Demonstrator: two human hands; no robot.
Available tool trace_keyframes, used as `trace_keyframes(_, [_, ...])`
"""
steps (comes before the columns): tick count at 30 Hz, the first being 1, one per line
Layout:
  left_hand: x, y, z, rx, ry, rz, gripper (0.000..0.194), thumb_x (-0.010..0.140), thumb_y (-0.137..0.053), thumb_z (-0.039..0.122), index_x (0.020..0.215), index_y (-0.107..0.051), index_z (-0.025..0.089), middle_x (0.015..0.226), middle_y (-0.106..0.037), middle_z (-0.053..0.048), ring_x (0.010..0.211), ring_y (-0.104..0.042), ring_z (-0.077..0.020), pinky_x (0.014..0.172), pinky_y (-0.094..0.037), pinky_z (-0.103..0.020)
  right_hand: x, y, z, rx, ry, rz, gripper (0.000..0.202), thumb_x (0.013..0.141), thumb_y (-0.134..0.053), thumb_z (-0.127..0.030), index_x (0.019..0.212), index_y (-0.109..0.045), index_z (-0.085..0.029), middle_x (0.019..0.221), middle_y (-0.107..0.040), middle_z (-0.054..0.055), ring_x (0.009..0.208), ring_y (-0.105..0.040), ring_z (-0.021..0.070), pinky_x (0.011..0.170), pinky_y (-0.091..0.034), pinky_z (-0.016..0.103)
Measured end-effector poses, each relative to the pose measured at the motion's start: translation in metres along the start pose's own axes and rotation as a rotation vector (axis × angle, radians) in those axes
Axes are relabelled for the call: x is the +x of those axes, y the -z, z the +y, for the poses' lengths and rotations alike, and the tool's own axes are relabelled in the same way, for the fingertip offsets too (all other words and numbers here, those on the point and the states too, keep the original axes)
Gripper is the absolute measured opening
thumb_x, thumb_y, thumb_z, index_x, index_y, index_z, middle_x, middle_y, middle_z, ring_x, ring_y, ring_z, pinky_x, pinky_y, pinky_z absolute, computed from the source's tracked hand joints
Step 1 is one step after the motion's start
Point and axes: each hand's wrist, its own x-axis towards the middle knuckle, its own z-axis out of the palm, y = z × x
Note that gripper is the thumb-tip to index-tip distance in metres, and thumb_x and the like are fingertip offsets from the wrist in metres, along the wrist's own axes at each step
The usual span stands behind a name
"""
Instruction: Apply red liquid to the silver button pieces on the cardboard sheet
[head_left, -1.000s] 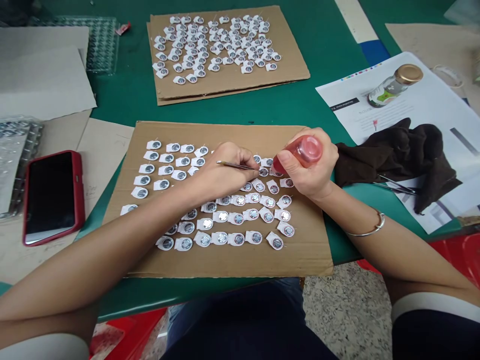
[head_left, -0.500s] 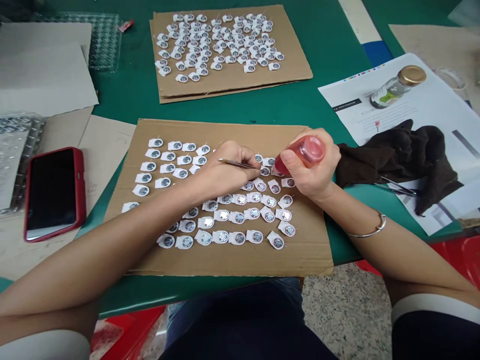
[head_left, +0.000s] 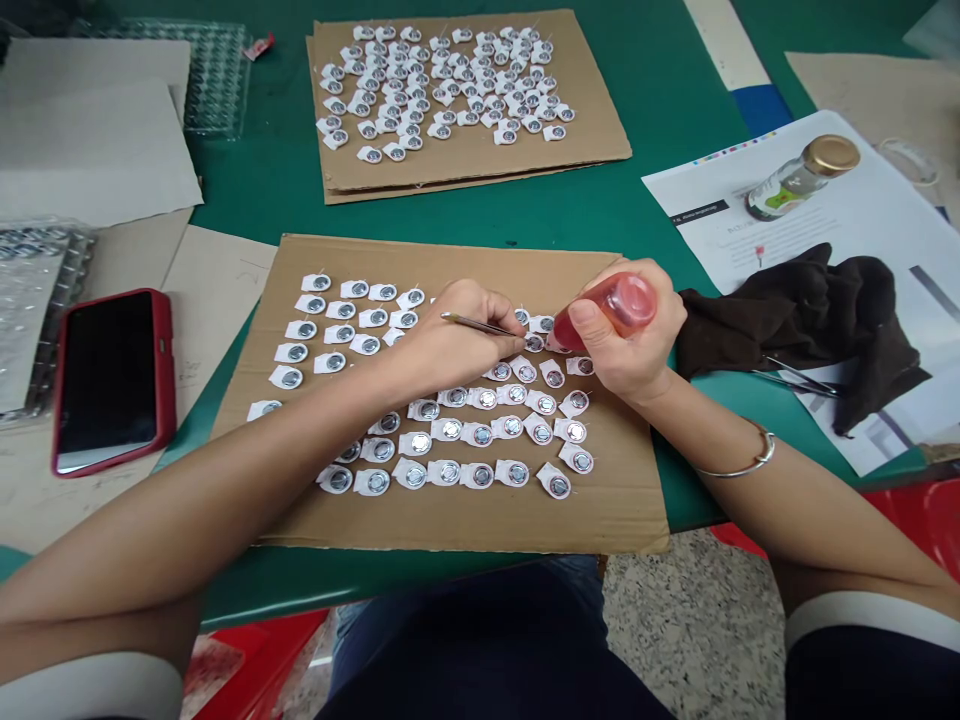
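Observation:
My left hand (head_left: pixel 472 335) is closed on a pair of slim metal tweezers (head_left: pixel 476 323), their back end pointing left and their tips hidden by my fingers. My right hand (head_left: pixel 637 330) grips a soft clear bottle of red liquid (head_left: pixel 626 303), base up and tilted, with its mouth end down by the discs. Below both hands lies a cardboard sheet (head_left: pixel 480 525) bearing rows of small round metal discs on white tabbed pieces (head_left: pixel 477 434). Some of the rows are covered by my left hand and forearm.
Behind stands another cardboard stack (head_left: pixel 450 178) crowded with similar discs. On the left are a red-cased phone (head_left: pixel 112 380) and clear plastic trays (head_left: pixel 214 80). A gold-lidded jar (head_left: pixel 802 178), printed paper (head_left: pixel 697 180), dark cloth (head_left: pixel 802 310) and a metal tool (head_left: pixel 799 378) lie right.
The view has shifted slightly, so everything sits a little further right. Both hands keep their grips and stay nearly in place over the cardboard; the red bottle looks almost unmoved.

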Motion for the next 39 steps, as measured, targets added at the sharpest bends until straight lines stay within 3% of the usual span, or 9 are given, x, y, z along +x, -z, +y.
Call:
trace_keyframes(10, [0.0006,0.0016,0.0036,0.001,0.055,0.015,0.015,0.065,-0.062,0.025,0.073,-0.071,0.016,0.065,-0.066,-0.003,0.056,-0.057,-0.0126,0.049,-0.037,-0.024,0.0005,0.0007,-0.0005,0.013,-0.013,0.010,0.027,0.076,-0.063,-0.043,0.087,-0.050,-0.023,0.075,-0.057,0.001,0.068,-0.059,0.0168,0.066,-0.052,0.038])
trace_keyframes(39, [0.0017,0.0022,0.0015,-0.027,0.033,0.011,0.013,0.066,-0.062,0.027,0.072,-0.071,0.018,0.066,-0.066,-0.002,0.058,-0.058,-0.0135,0.050,-0.040,-0.026,-0.0013,-0.0027,0.0005,0.045,-0.020,-0.001,0.027,0.076,-0.063,-0.045,0.087,-0.052,-0.023,0.075,-0.057,0.001,0.067,-0.058,0.0169,0.064,-0.051,0.038])
